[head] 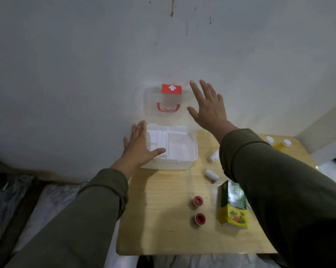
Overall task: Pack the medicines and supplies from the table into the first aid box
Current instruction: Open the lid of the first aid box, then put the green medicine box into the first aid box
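The white first aid box (184, 163) stands open at the table's far left, its clear lid (153, 105) with red cross label and red handle leaning upright against the wall. My left hand (139, 145) rests flat on the box's left rim, fingers spread. My right hand (207, 105) is raised with fingers apart beside the lid's right edge, holding nothing. On the table lie two red-capped tape rolls (198, 201) (199, 218), a green and yellow medicine carton (234, 205), a white bandage roll (211, 175) and a small white bottle (213, 156).
The small wooden table (159, 219) stands against a grey wall. Two white-capped bottles (278, 143) sit at its far right corner, partly behind my right sleeve. Bedding lies below on the left and right.
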The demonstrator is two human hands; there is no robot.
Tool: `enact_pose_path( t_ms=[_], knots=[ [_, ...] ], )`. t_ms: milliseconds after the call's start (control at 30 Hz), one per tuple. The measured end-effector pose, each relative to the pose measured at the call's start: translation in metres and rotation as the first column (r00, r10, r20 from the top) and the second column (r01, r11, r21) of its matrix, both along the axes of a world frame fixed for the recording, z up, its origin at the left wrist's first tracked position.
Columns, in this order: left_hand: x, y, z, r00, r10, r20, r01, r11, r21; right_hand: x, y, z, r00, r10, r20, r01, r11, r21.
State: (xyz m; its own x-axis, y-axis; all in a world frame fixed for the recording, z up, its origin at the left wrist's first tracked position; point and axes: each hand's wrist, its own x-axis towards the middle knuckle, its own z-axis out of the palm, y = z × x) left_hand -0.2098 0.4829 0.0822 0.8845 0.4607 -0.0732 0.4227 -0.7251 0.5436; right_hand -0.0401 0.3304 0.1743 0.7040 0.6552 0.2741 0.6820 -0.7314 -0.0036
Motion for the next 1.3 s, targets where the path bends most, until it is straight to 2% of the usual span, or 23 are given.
enact_pose_path(
  t_ms=[200, 367, 500, 600, 733, 833, 1067, 1300],
  knots=[
    [0.019, -0.058, 0.015, 0.992, -0.121, -0.021, 0.121, 0.991, 0.052, -0.009, -0.064, -0.009, 0.990, -0.112, -0.088, 0.118, 0.991, 0.068],
    [0.018, -0.104, 0.000, 0.986, -0.087, -0.141, 0.104, 0.988, 0.115, -0.036, -0.130, -0.052, 0.968, -0.130, -0.216, 0.142, 0.989, 0.039],
    [0.012, -0.120, -0.014, 0.975, -0.027, -0.220, 0.070, 0.979, 0.191, -0.052, -0.180, -0.082, 0.951, -0.046, -0.306, 0.045, 0.999, -0.010],
    [0.010, -0.126, -0.022, 0.972, 0.010, -0.233, 0.049, 0.968, 0.246, -0.053, -0.209, -0.094, 0.935, 0.015, -0.353, -0.063, 0.990, -0.125],
    [0.012, -0.132, -0.027, 0.968, 0.020, -0.250, 0.052, 0.959, 0.278, -0.042, -0.235, -0.097, 0.914, 0.117, -0.389, -0.257, 0.909, -0.328],
    [0.013, -0.133, -0.029, 0.969, 0.040, -0.245, 0.033, 0.957, 0.287, -0.036, -0.240, -0.097, 0.896, 0.144, -0.420, -0.327, 0.854, -0.404],
    [0.015, -0.130, -0.033, 0.966, 0.058, -0.251, 0.021, 0.953, 0.301, -0.028, -0.231, -0.108, 0.868, 0.256, -0.426, -0.455, 0.755, -0.473],
    [0.017, -0.130, -0.032, 0.964, 0.066, -0.256, 0.016, 0.952, 0.305, -0.020, -0.235, -0.117, 0.834, 0.260, -0.486, -0.468, 0.800, -0.376]
  ],
)
